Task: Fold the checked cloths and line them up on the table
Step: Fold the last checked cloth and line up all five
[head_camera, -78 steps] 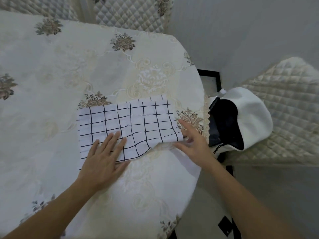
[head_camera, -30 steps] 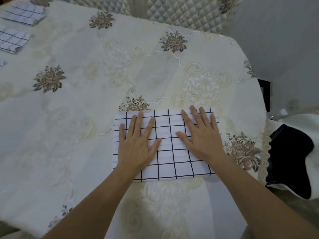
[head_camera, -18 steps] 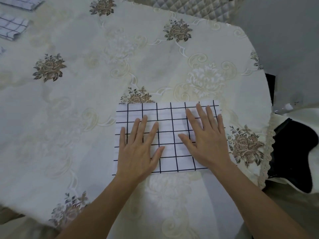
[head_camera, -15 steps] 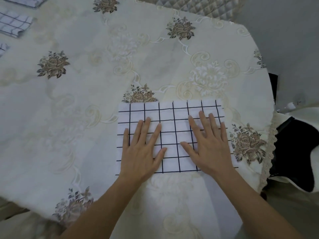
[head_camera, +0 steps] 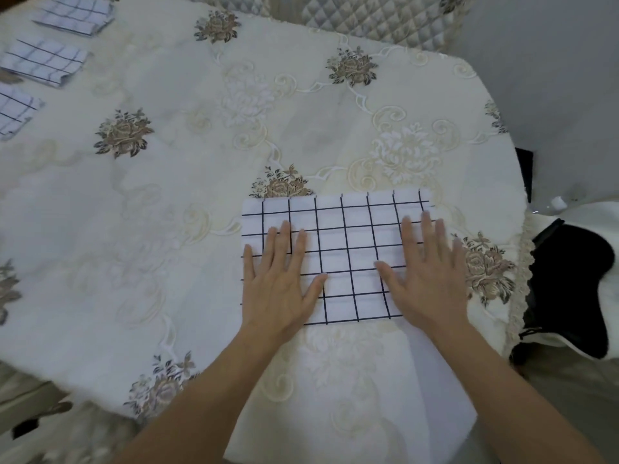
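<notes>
Far to my left, three folded cloths (head_camera: 47,60) already lie in a row near the table (head_camera: 187,209) edge. My left hand (head_camera: 276,283) lies flat, fingers straight and spread, gripping nothing, on the left part of the checked cloth (head_camera: 345,236) near the front edge; my right hand (head_camera: 427,276) presses its right part likewise. I judge it needs further folding before joining the row.

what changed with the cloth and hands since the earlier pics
The cloth, rumpled 2.6 s ago, now lies flat. The left hand and right hand moved from its edges onto its top, then slid apart toward its ends. Nothing was gripped or let go. The cloth keeps its spot near the table edge; both hands stay flat.
</notes>
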`<move>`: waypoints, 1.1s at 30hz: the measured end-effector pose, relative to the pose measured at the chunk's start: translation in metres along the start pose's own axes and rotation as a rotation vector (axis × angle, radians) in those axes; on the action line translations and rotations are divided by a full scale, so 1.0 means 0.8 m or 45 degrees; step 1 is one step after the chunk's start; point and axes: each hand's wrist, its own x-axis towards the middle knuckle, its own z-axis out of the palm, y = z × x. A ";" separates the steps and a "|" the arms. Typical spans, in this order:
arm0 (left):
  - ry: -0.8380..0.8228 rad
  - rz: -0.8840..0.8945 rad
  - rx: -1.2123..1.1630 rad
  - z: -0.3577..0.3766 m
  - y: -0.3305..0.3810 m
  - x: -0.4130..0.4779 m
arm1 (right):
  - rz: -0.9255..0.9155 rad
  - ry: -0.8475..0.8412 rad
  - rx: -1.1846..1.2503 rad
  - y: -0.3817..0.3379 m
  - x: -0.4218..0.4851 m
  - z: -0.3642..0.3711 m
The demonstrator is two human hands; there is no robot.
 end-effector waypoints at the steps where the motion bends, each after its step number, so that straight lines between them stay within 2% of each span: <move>1: 0.022 0.039 -0.010 0.000 0.014 0.005 | -0.072 0.018 0.031 -0.017 -0.001 0.001; 4: 0.017 0.149 -0.037 0.009 0.042 0.015 | -0.202 -0.029 0.075 -0.039 -0.006 0.016; 10: 0.040 0.113 -0.023 0.019 0.007 0.006 | -0.093 -0.070 0.003 0.019 -0.014 0.015; 15: 0.035 0.057 -0.035 0.012 0.008 0.014 | -0.047 -0.076 -0.013 0.017 -0.006 0.001; 21: 0.056 -0.006 -0.066 -0.001 0.037 0.069 | -0.299 -0.066 0.090 -0.019 0.069 -0.012; 25: 0.026 -0.133 -0.019 0.006 0.026 0.076 | -0.416 -0.159 0.043 0.010 0.096 0.003; 29: 0.008 -0.140 -0.008 0.007 0.027 0.075 | -0.422 -0.157 0.051 0.063 0.100 0.003; 33: -0.027 -0.138 0.002 -0.002 0.027 0.076 | -0.390 -0.184 0.091 0.071 0.103 0.000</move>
